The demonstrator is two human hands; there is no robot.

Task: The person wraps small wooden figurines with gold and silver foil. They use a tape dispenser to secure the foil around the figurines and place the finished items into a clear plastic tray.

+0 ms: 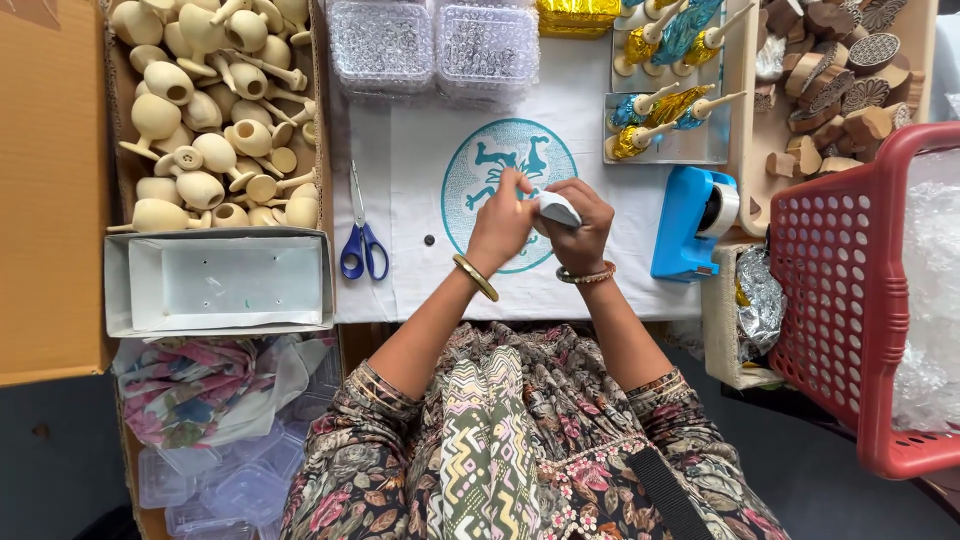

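Head view: we look straight down on our two hands, which meet over the teal round print on the white worktop [420, 150]. Our right hand [578, 222] has its grip pinched on a small white-wrapped piece [558, 209], held up just off the cloth, likely so that the wrap can be worked all round. Our left hand [503, 222] comes in from nine o'clock of that piece; its fingertips press together on the edge of it, as if to smooth or tuck the wrap.

At three o'clock of the hands, near the right one, stands a blue tape dispenser [690, 222]. At nine o'clock lie blue-handled scissors [362, 243], blades closed, apart from the hands. At ten o'clock a cardboard box holds plain wooden goblets [205, 110]; at one o'clock foil-wrapped goblets [660, 110] lie on a tray.
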